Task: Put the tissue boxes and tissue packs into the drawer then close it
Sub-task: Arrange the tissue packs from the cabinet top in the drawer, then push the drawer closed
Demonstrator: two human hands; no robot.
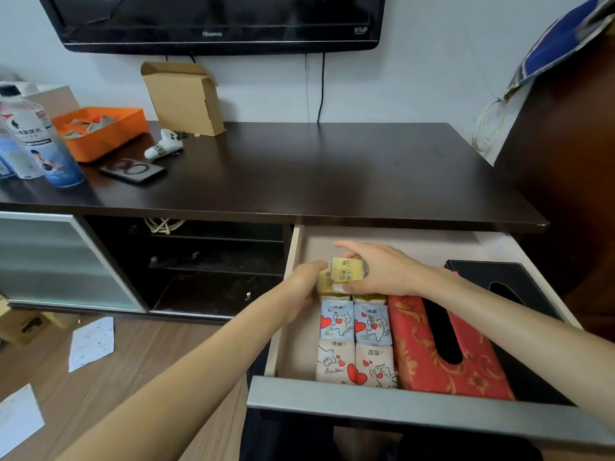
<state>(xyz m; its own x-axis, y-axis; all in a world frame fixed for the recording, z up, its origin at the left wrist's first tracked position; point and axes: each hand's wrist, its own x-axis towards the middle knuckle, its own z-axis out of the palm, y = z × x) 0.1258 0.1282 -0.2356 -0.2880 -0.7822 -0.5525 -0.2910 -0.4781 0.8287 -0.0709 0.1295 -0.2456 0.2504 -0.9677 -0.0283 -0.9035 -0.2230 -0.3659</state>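
On the dark cabinet top (299, 168) above the drawer you have clutter only at the left: an orange tray (100, 131), a tilted cardboard box (184, 98) against the wall, a white game controller (165, 144), a black phone (133, 171) lying flat and plastic bottles (36, 141) at the far left edge; a television (216, 21) hangs on the wall above. Nothing on that top reaches over the open drawer (416, 405), whose grey front panel sits nearest you and whose pale floor is bare along the back. Inside, your four printed tissue packs (356, 344) lie flat in a two-by-two block, blue pair behind, pinkish pair in front, all with red hearts and cartoon figures. Just right of them, touching, lies the red tissue box (416, 347) with gold scrollwork and a dark slot, and right of that the black tissue box (506, 277), partly hidden by your right forearm. Behind the printed block your right hand (382, 271) is curled around a small yellow tissue pack (346, 272), thumb below, fingers over the top. Your left hand (306, 281) presses against another yellow pack (324, 282) beside it; its fingers are hidden, so you cannot tell whether it grips.
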